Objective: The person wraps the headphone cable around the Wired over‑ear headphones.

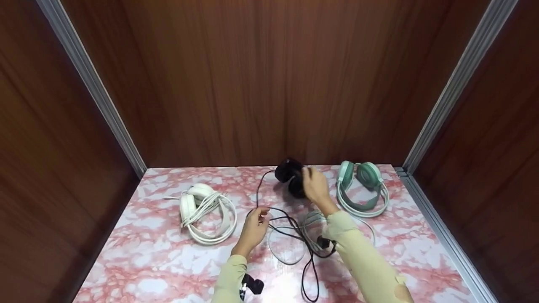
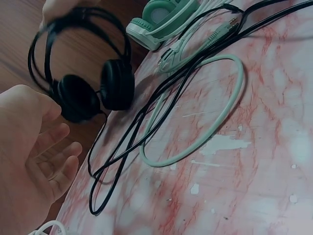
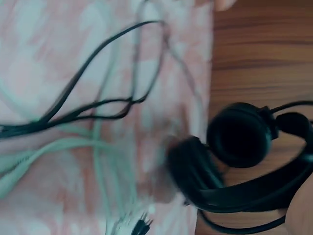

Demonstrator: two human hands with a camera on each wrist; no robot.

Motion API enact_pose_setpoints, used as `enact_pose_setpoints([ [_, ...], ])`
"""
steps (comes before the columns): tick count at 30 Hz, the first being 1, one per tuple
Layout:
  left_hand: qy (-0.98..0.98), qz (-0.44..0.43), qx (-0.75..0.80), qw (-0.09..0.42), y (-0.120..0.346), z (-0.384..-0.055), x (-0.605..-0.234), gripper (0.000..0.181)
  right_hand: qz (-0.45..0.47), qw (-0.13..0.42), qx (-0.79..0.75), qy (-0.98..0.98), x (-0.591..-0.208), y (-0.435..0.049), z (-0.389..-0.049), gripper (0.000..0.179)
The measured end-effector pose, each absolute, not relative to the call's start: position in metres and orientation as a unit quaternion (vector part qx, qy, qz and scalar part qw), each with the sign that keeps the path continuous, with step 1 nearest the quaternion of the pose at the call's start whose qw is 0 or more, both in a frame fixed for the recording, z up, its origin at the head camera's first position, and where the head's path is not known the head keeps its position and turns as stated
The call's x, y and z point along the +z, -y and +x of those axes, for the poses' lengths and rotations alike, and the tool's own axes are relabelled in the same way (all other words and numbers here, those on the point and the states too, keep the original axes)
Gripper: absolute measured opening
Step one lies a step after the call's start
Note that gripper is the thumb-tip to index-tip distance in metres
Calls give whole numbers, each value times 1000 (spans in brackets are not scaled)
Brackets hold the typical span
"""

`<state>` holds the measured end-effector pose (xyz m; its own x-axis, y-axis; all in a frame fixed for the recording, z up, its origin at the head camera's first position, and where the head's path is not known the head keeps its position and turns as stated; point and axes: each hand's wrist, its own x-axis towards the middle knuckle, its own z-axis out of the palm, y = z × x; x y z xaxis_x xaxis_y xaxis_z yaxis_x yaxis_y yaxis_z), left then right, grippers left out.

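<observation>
My right hand [image 1: 316, 187] grips a pair of black headphones [image 1: 287, 170] by the headband, near the back of the table. In the left wrist view the ear cups [image 2: 117, 84] hang beside the table edge. Their black cable [image 1: 315, 273] runs in loops across the table toward the front. My left hand [image 1: 254, 229] is beside the cable, left of the headphones. The left wrist view shows its fingers [image 2: 63, 178] loosely bent with nothing between them. Only a blurred edge of the right hand [image 3: 301, 213] shows in the right wrist view.
White headphones [image 1: 227, 229] with a bundled cord lie at the left. Green and white headphones [image 1: 368, 174] lie at the back right. A pale green cable [image 1: 288, 263] loops under the black one. Brown wood-grain panels [image 1: 269, 84] stand around the marbled table [image 1: 151, 252].
</observation>
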<state>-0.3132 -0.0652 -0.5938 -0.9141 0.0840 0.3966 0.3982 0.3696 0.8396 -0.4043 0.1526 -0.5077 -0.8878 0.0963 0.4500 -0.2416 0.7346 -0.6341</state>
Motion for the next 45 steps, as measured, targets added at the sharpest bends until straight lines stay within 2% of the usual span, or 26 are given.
enact_pose_setpoints([
  [4,811,-141,-549,144,71,-309,-597,25,10,230,411,882,-504,-168,-387,48],
  [7,808,-137,-554,143,77,-303,-601,27,62,215,371,901,-512,-181,-370,57],
  [12,807,-128,-559,140,86,-291,-608,27,126,277,355,884,-525,-199,-349,29],
  [15,809,-127,-555,144,89,-289,-611,27,103,333,409,843,-526,-208,-342,19],
  [18,816,-128,-543,150,91,-287,-610,27,56,357,471,805,-523,-215,-335,15],
  [20,823,-123,-530,163,92,-287,-607,29,29,345,520,781,-518,-218,-327,11],
  [23,834,-116,-501,198,94,-289,-598,31,12,292,630,719,-510,-220,-315,7],
  [27,840,-118,-476,234,96,-294,-587,33,10,227,760,609,-499,-219,-298,14],
  [29,839,-129,-470,241,96,-296,-582,33,17,226,782,580,-495,-218,-291,16],
  [35,834,-151,-471,247,94,-301,-577,36,78,265,745,608,-489,-212,-276,6],
  [40,835,-154,-471,241,93,-308,-575,45,91,201,814,537,-485,-209,-269,16],
  [45,843,-152,-474,203,91,-312,-571,52,147,120,901,391,-483,-213,-267,30],
])
